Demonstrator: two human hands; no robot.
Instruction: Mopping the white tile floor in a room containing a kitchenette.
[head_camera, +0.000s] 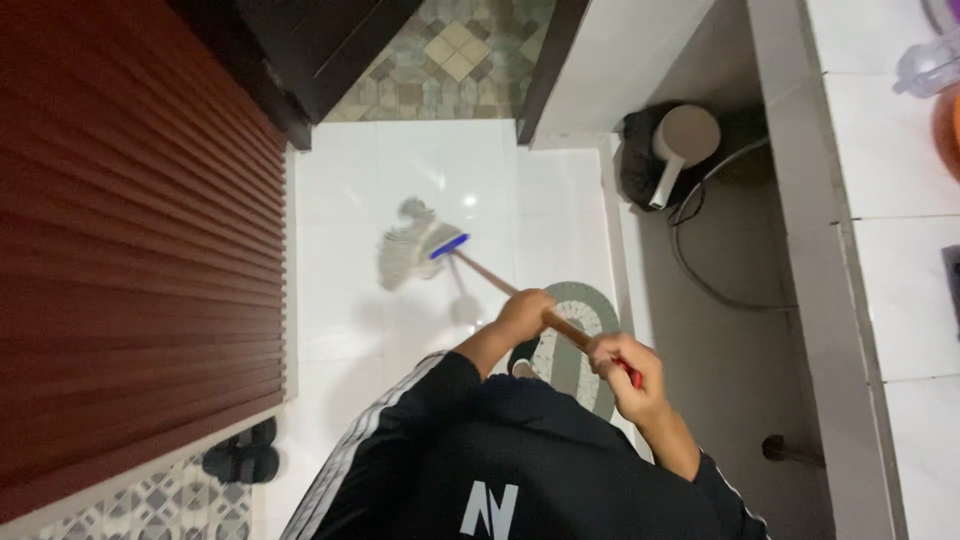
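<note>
Your left hand (525, 312) has its fingers closed around the wooden mop handle (500, 284) at mid-length, and your right hand (628, 372) grips the same handle at its red upper end. From your hands the handle slants down and away to a blue clamp, where the grey string mop head (410, 252) rests on the glossy white floor (340, 190). A grey oval mat (585, 320) lies under your hands; black sandals (242, 458) sit near the brown ribbed door (130, 250).

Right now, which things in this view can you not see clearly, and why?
- Mop head, head view: blurred, strands unclear.
- Mop handle: partly covered by the left hand and right hand.
- Oval mat: partly hidden by both hands.
- Sandals: dark, details too small.
- Clear container: cut off by the right edge.
</note>
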